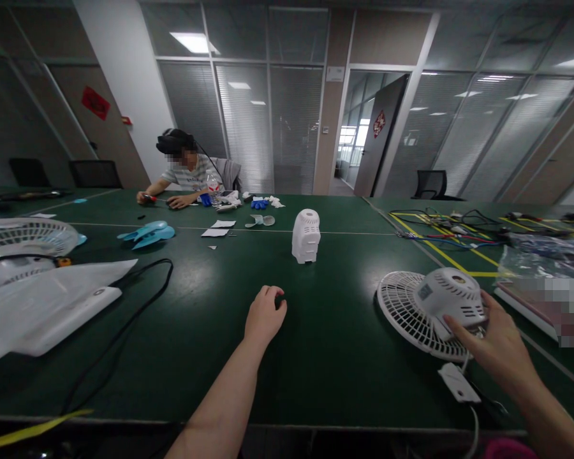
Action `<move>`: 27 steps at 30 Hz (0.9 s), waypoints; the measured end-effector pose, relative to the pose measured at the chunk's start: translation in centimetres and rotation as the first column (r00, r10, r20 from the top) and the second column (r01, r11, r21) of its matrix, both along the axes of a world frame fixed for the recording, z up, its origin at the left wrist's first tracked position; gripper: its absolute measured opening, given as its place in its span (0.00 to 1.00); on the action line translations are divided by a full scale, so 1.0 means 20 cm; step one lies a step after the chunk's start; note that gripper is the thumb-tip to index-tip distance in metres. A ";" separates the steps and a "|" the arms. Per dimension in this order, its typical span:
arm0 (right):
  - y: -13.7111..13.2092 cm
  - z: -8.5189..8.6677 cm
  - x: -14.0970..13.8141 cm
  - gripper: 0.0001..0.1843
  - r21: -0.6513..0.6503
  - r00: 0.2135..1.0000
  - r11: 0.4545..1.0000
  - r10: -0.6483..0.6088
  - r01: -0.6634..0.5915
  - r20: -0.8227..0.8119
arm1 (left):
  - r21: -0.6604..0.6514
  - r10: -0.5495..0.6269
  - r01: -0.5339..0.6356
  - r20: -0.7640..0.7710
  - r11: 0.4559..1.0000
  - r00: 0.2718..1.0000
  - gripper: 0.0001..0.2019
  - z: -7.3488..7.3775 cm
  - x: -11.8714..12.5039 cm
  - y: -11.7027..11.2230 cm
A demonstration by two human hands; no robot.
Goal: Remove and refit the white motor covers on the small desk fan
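Observation:
My right hand (500,341) grips the white motor housing (452,296) of a fan head, thumb on the near side and fingers around the right. Beneath the housing lies the round fan grille (402,306), tilted on the table. A white switch box (458,382) on a cord hangs below my right hand. My left hand (266,313) is at the middle of the table with its fingers curled toward the thumb. Something dark shows between them, too small to make out. Beyond it a white plastic motor cover (307,236) stands upright, apart from both hands.
Blue fan blades (148,234) lie to the left, near a white fan base (71,319) in plastic wrap and a black cable (138,306). A co-worker (189,166) sits across the table, holding a screwdriver. Wires (459,226) and bagged parts (545,255) lie at right.

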State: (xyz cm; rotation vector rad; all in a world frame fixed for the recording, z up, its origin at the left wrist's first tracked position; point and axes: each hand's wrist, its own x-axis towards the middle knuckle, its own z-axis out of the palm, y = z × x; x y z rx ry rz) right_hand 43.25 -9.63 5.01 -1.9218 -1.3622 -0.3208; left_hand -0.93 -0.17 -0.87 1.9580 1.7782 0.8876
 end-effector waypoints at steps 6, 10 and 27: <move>0.10 0.20 -0.23 0.43 0.314 0.955 0.949 -0.097 0.004 0.281 | -0.062 0.012 -0.014 -0.032 0.998 0.999 0.12 0.02 0.01 0.00; 0.39 0.32 -0.40 0.43 0.283 0.979 0.950 0.085 -0.135 0.183 | -0.077 0.021 -0.024 -0.029 0.997 0.999 0.12 0.03 0.01 -0.01; 1.17 0.14 -0.46 0.23 -0.459 0.958 0.872 -0.255 0.170 -0.128 | -0.049 -0.034 0.030 -0.075 0.998 0.997 0.11 0.08 0.00 0.01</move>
